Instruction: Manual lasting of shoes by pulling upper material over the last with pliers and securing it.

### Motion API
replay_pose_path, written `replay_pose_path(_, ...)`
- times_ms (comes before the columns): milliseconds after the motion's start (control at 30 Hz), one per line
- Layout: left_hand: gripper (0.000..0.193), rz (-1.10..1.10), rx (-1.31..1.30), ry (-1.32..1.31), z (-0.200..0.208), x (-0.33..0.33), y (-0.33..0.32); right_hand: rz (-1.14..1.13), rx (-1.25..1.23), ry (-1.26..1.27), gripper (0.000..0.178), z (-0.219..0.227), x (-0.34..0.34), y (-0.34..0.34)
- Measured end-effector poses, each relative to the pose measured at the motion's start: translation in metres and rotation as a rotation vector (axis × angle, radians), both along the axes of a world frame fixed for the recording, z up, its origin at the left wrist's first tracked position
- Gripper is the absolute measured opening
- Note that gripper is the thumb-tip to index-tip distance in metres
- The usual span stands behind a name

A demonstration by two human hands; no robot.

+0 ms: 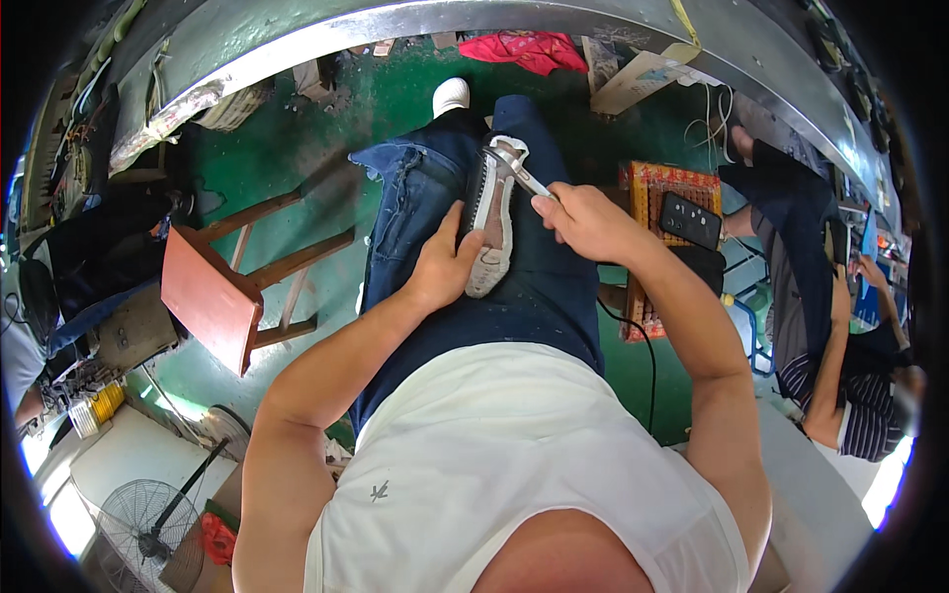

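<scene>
A shoe (491,232) lies sole side up across my lap, its toe and heel in line with my thighs. Its underside is brownish with a pale, rough rim, and dark teeth-like marks run along its left edge. My left hand (444,261) is closed on the shoe's left side near the lower end, thumb over the rim. In my right hand (585,221) is a silver metal hand tool (528,182) with a curved dark head, like pincers. That head rests at the shoe's upper end. A dark blue cloth (410,193) covers my legs beneath the shoe.
A reddish wooden stool (213,296) lies tipped at the left. To the right, a black phone (690,219) sits on a beaded seat (652,193), and a cable hangs beside it. A metal bench edge (395,30) curves across the front. Another person (840,326) works at the far right.
</scene>
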State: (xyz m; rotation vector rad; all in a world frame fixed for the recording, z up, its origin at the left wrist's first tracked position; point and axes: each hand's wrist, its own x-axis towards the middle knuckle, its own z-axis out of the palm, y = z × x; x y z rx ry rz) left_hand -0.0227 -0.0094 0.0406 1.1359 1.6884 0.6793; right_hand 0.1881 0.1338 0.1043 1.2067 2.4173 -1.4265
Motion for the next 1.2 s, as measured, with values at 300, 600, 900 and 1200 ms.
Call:
replay_pose_path(300, 0.073, 0.058, -0.186, -0.204, 0.003, 0.003, 0.043, -0.115, -0.267, -0.043, 0.044, -0.016, 0.026, -0.026)
replay_pose_path(600, 0.107, -0.318, 0.355, -0.179, 0.019, -0.009, 0.037, -0.667, -0.399, 0.578, 0.042, -0.010, -0.001, -0.029)
replay_pose_path(900, 0.117, -0.413, 0.197, 0.012, 0.010, -0.017, 0.040, -0.481, -0.250, 0.511, 0.039, -0.033, -0.007, -0.033)
replay_pose_path(1200, 0.106, -0.563, 0.055, 0.137, 0.066, -0.051, 0.065, -0.853, -0.369, 0.337, 0.040, -0.034, 0.045, -0.029)
